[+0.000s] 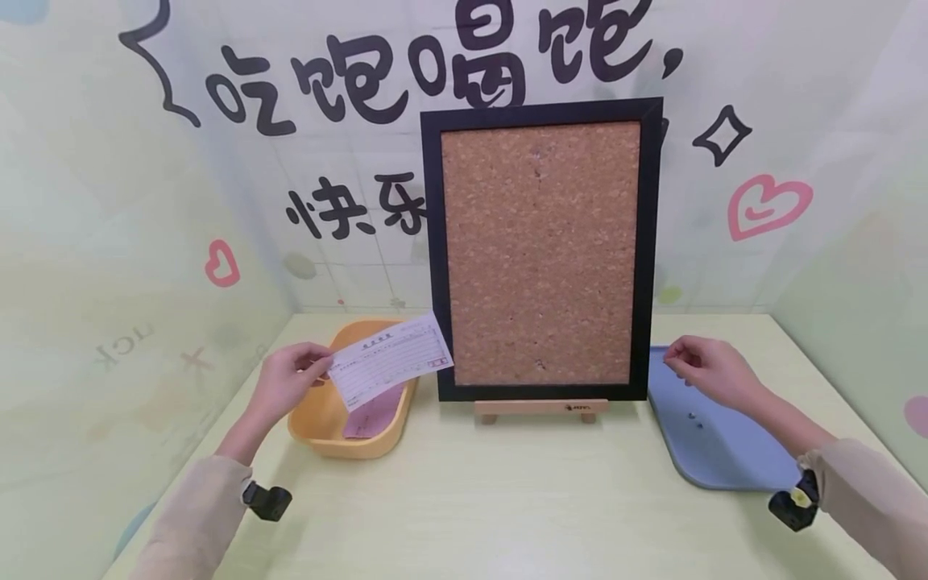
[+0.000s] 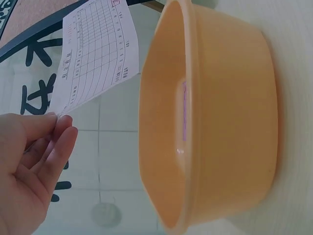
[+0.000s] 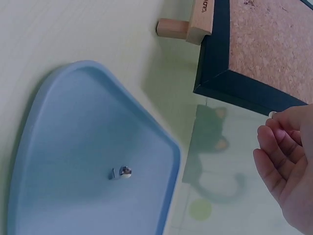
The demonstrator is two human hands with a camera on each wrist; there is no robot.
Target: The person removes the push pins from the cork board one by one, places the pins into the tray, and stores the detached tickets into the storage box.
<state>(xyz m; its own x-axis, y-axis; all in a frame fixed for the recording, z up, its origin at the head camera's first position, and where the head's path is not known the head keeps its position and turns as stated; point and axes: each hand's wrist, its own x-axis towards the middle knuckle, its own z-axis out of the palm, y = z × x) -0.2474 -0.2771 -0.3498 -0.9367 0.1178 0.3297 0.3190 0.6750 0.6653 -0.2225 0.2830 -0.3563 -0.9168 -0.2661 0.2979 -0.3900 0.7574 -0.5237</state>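
My left hand [image 1: 290, 379] pinches a corner of a white printed receipt slip [image 1: 391, 358] between thumb and fingers. The slip is ruled with lines, has a red box at one corner, and overlaps the board's left edge in the head view. Below it is a yellow-orange bin [image 2: 230, 117] with a pinkish-purple slip [image 1: 373, 415] inside. My right hand [image 1: 714, 370] is raised over the far end of a blue tray [image 3: 88, 132]. Its thumb and forefinger pinch a small whitish thumbtack [image 3: 272, 114], mostly hidden by the fingers. Small metal thumbtacks [image 3: 125, 172] lie in the tray.
A black-framed cork board [image 1: 540, 258] stands upright in the middle on a wooden easel [image 1: 540, 408], between bin and tray. The pale table [image 1: 507, 499] reaches toward me. Behind the board is a printed wall [image 1: 348, 282]; side panels flank the table.
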